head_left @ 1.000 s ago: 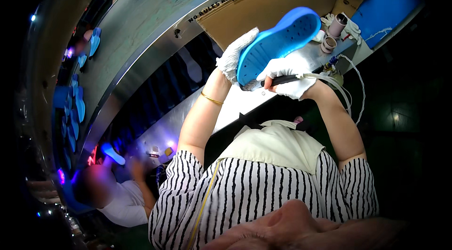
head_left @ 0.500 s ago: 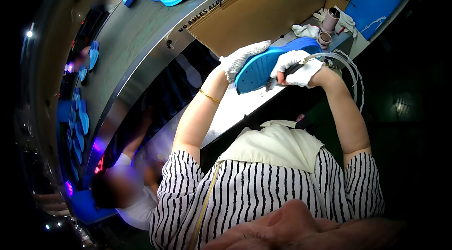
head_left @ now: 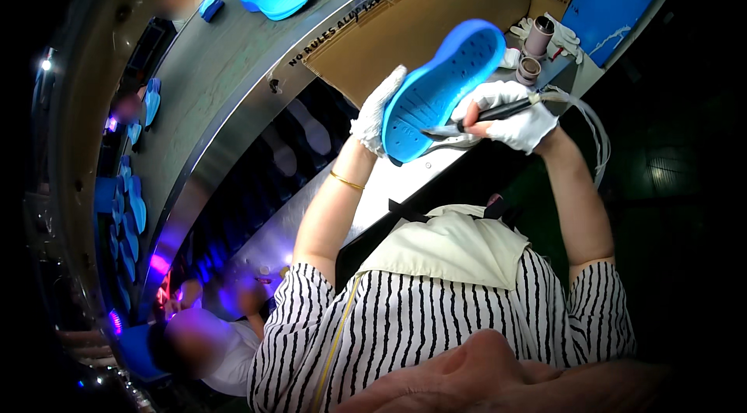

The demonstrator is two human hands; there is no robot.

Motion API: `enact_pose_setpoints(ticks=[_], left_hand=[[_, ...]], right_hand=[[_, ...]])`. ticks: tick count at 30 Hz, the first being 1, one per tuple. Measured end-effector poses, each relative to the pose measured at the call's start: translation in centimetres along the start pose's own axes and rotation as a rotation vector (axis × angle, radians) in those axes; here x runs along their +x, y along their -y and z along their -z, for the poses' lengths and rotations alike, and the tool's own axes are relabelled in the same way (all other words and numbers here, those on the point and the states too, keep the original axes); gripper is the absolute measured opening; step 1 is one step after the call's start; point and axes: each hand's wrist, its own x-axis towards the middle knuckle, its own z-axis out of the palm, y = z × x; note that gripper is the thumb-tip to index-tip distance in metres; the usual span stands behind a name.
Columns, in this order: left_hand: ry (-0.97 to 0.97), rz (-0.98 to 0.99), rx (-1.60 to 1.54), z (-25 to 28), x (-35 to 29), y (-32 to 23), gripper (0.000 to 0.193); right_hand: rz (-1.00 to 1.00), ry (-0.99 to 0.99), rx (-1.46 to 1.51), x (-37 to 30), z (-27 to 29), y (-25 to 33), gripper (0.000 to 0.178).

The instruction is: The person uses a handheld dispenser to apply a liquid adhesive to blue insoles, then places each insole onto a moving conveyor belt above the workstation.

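Note:
A blue shoe sole (head_left: 440,86) is held up in front of me, tilted, its hollow side with small holes and ridges facing me. My left hand (head_left: 379,111), in a white glove, grips its left edge; the fingers behind the sole are hidden. In my right hand (head_left: 520,131), gloved with bare fingertips showing, is a black-handled brush (head_left: 504,110). Its tip reaches the inner face of the sole near the lower end. Clear tubing (head_left: 595,129) runs from the back of the brush handle.
Beyond a metal-edged conveyor belt (head_left: 210,78) carrying several blue soles, lights glow. A cardboard sheet (head_left: 420,32) leans along its side. Near the bench's right end stand a pinkish cylinder (head_left: 538,36), a small cup (head_left: 528,69) and white gloves (head_left: 566,38). A co-worker (head_left: 206,343) sits at lower left.
The sole has turned so its hollow face shows more fully and its far end points higher. My right hand has come off its outer side, and the brush tip now reaches inside.

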Motion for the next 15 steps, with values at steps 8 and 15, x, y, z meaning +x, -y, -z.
enact_pose_setpoints(ticks=[8, 15], left_hand=[[0.268, -0.168, -0.320, -1.1, -0.1, 2.3, 0.082], [0.053, -0.313, -0.219, 0.0, 0.2, 3.5, 0.080]], right_hand=[[-0.118, -0.036, 0.201, -0.6, -6.2, -1.2, 0.011], [-0.078, -0.280, 0.059, 1.4, -4.8, -0.4, 0.006]])
